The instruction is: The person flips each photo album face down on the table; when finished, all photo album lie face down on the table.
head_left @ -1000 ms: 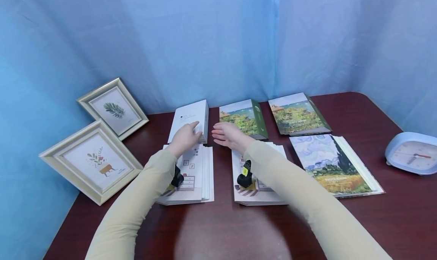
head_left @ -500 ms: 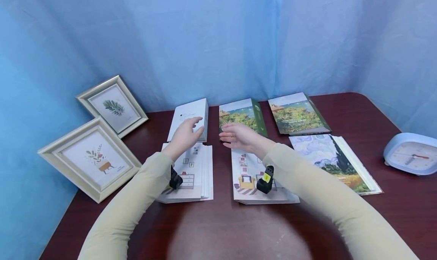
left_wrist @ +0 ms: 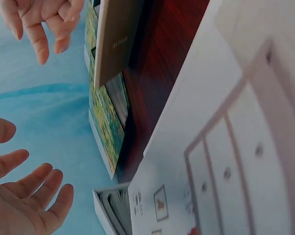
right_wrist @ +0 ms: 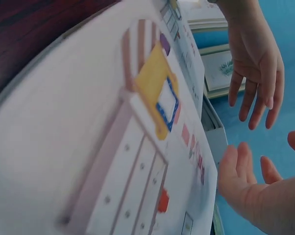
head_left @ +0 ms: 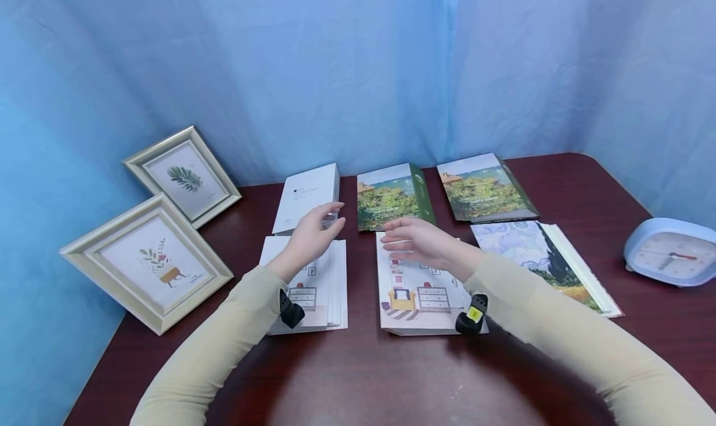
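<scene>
In the head view my left hand (head_left: 307, 239) hovers over the left front photo album (head_left: 332, 295), its fingers loosely bent and holding nothing. A white album (head_left: 304, 193) lies just beyond it. My right hand (head_left: 422, 244) is over the upper part of the right front album (head_left: 414, 317), which has a drawn armchair and drawers on its cover. Its fingers point left and grip nothing. The two palms roughly face each other across a gap. In the left wrist view the fingers of the left hand (left_wrist: 32, 203) are spread and bare; the right wrist view shows the right hand (right_wrist: 255, 191) likewise.
Two albums with garden covers, one in the middle (head_left: 386, 199) and one at right (head_left: 483, 193), lie along the back. A cypress-painting album (head_left: 520, 245) lies front right, near a blue clock (head_left: 674, 252). Two picture frames, rear (head_left: 187, 177) and front (head_left: 153, 264), stand left. A blue curtain (head_left: 358, 71) hangs behind.
My right hand has moved right and back toward me, away from the gap between the albums. The left hand has shifted slightly right and nearer. The albums stay in place.
</scene>
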`<control>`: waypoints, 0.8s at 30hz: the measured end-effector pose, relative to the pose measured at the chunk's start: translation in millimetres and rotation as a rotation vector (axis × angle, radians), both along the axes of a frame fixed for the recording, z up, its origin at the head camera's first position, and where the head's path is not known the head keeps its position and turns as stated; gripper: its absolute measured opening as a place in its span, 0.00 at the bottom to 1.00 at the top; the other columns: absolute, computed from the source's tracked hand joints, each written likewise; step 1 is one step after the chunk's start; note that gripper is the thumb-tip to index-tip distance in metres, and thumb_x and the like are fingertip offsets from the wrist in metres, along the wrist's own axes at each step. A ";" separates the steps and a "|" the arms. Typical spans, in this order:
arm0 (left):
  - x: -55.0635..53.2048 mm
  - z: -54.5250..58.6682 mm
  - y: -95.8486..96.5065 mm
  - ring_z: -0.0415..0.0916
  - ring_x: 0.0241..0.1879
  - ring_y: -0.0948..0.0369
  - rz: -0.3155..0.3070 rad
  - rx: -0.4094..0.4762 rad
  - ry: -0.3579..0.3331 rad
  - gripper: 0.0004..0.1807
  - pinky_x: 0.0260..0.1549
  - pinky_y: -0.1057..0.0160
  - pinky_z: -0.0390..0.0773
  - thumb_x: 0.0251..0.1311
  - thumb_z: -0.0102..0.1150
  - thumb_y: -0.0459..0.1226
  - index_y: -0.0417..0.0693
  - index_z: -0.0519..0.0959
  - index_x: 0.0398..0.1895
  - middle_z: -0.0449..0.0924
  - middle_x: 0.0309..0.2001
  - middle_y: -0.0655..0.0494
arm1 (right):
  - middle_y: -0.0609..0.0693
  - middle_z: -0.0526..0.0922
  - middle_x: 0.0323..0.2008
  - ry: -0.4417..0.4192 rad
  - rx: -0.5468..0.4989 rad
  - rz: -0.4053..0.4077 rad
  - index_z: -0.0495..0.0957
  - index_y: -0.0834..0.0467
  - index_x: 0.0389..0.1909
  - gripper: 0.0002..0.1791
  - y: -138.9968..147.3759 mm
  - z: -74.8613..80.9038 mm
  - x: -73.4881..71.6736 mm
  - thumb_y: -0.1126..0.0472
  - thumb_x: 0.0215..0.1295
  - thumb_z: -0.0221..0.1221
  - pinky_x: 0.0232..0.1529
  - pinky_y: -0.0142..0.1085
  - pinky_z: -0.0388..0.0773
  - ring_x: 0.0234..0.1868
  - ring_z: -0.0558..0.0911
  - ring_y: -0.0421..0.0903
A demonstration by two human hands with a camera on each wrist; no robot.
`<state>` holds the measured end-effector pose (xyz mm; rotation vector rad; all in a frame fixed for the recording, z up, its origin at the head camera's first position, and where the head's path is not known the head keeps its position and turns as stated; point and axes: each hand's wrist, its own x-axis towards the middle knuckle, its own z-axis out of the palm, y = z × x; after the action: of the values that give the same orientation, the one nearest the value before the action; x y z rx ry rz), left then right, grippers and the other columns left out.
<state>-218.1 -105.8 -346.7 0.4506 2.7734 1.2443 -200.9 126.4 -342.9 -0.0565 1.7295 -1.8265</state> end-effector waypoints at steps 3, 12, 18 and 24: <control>4.8 -1.5 3.2 0.69 0.61 0.49 -0.014 0.024 -0.014 0.24 0.56 0.53 0.73 0.70 0.47 0.42 0.48 0.65 0.68 0.66 0.65 0.46 | 0.66 0.55 0.69 0.020 0.069 -0.007 0.52 0.66 0.70 0.27 8.0 -2.3 3.9 0.64 0.73 0.42 0.68 0.47 0.60 0.70 0.58 0.60; 15.3 -7.5 13.7 0.69 0.60 0.50 -0.039 0.091 -0.042 0.23 0.58 0.53 0.71 0.70 0.48 0.40 0.45 0.67 0.66 0.69 0.63 0.45 | 0.67 0.52 0.70 0.129 0.295 0.027 0.56 0.66 0.67 0.27 30.5 -5.2 18.8 0.62 0.71 0.47 0.69 0.54 0.53 0.71 0.53 0.64; 21.1 -13.2 19.4 0.69 0.61 0.50 -0.064 0.065 -0.084 0.24 0.55 0.50 0.73 0.69 0.49 0.41 0.45 0.66 0.67 0.69 0.63 0.44 | 0.69 0.42 0.72 0.148 0.403 0.022 0.55 0.64 0.68 0.30 39.3 -5.1 29.7 0.59 0.69 0.51 0.68 0.59 0.49 0.73 0.42 0.64; 23.5 -19.2 23.5 0.69 0.61 0.50 -0.083 0.041 -0.112 0.26 0.56 0.48 0.71 0.69 0.49 0.43 0.45 0.65 0.67 0.68 0.64 0.43 | 0.68 0.37 0.72 0.185 0.504 0.050 0.56 0.62 0.68 0.32 44.1 -7.5 39.8 0.58 0.66 0.55 0.65 0.63 0.51 0.72 0.36 0.65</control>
<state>-194.6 -82.4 -365.9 0.4781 2.6136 1.2688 -161.1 170.6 -350.4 -0.0639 2.2489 -1.3372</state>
